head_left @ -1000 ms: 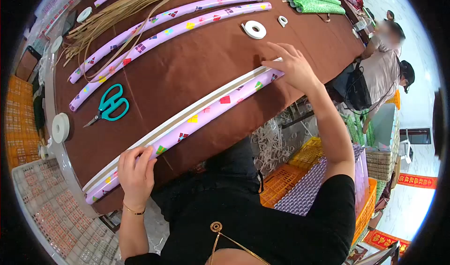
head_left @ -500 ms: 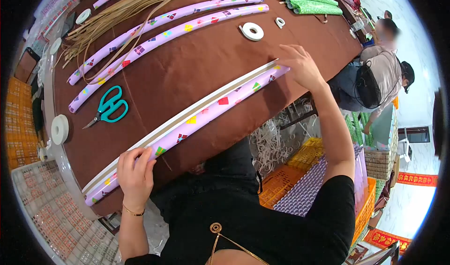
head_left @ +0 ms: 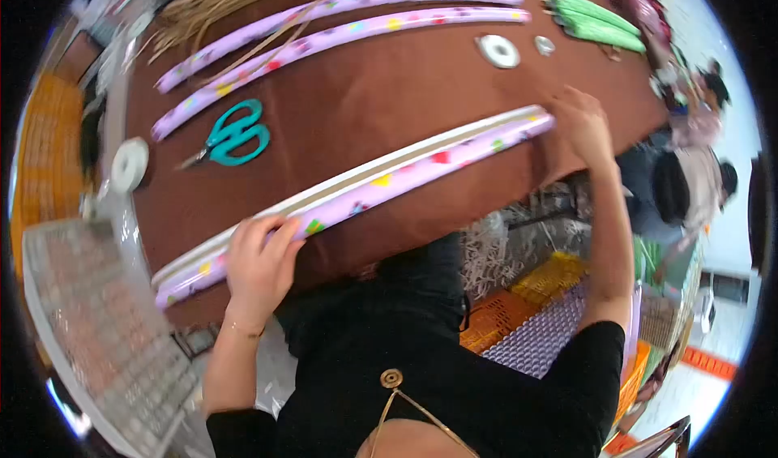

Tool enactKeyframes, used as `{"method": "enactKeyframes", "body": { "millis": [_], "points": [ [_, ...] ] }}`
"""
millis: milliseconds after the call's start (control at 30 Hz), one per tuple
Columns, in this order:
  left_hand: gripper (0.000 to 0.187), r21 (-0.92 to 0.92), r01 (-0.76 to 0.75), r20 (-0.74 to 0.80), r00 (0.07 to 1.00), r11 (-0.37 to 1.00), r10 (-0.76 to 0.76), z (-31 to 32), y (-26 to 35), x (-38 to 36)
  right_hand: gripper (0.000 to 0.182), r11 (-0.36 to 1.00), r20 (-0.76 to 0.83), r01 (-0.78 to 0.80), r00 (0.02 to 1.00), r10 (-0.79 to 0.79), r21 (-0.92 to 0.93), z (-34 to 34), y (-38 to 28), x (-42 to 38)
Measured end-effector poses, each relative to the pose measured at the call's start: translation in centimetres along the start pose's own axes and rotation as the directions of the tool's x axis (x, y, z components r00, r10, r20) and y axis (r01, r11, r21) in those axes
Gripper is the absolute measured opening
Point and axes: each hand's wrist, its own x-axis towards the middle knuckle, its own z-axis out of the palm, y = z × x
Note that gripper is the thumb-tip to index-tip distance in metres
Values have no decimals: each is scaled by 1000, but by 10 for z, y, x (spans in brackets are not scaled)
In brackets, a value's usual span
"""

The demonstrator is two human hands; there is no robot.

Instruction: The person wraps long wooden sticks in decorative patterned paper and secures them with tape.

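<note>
A long purple patterned paper roll (head_left: 397, 181) lies slantwise on the brown table, with a white strip (head_left: 356, 170) along its upper edge. My left hand (head_left: 261, 259) rests on the roll near its left end, fingers bent and pressed together over it. Beside the roll's right end is my right hand (head_left: 582, 126), blurred, its fingers partly spread. Teal-handled scissors (head_left: 235, 134) lie up and left of the roll. Two more purple rolls (head_left: 332, 42) (head_left: 348, 6) lie farther back.
White tape rolls (head_left: 498, 51) (head_left: 130, 164) sit on the table (head_left: 389, 93). Brown strips (head_left: 219, 8) and green rolls (head_left: 600, 22) lie at the back. Crates (head_left: 490, 320) stand below at right. Other people (head_left: 689, 178) are at the far right.
The view has shifted, so the table's things appear farther right and mostly higher. My left hand is still on the roll; my right hand now appears slightly apart from its right end.
</note>
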Motion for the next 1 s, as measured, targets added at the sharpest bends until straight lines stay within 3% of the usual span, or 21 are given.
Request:
{"method": "enactKeyframes", "body": {
  "millis": [67, 133, 233, 367, 433, 467, 500, 600, 700, 867, 1000],
  "points": [
    [34, -26, 14, -17, 1000, 1000, -15, 0, 0, 3, 37, 991, -129, -107, 987, 96, -76, 14, 10, -9],
    [34, 4, 21, -20, 1000, 1000, -21, 0, 0, 1, 39, 996, -178, -51, 982, 63, 71, 17, 7, -9],
    [33, -6, 4, -45, 999, 1000, -4, -2, 1, 2, 37, 964, -233, 42, 972, 22, 263, 2, -52, -3],
    [33, 19, 5, -63, 998, 1000, -4, -1, 0, 1, 35, 925, -249, 192, 962, -111, 329, -10, -133, 0],
    [33, -5, -11, -93, 996, 1000, 11, 0, -1, 0, 49, 862, -248, 337, 934, -257, 378, -11, -159, 1],
    [32, -3, -12, -90, 996, 1000, 12, 1, -2, 0, 62, 846, -215, 341, 938, -274, 411, -10, -168, 2],
    [32, 12, 3, -88, 996, 1000, -2, 2, -2, 0, 62, 834, -220, 356, 932, -287, 421, -8, -173, 3],
    [35, -25, 27, -90, 996, 999, -29, 1, -1, -3, 62, 860, -176, 417, 908, -380, 293, -2, -187, 9],
    [34, -23, 19, -81, 997, 1000, -20, 0, -4, -5, 71, 870, -132, 412, 911, -390, 271, 2, -186, 12],
    [36, -47, 22, -72, 997, 999, -25, 3, -5, -6, 69, 865, -143, 402, 916, -376, 300, -3, -188, 11],
    [55, -33, 104, -7, 995, 994, -104, -17, -2, 6, 71, 870, -136, 395, 919, -371, 296, -2, -188, 12]
  ]
}}
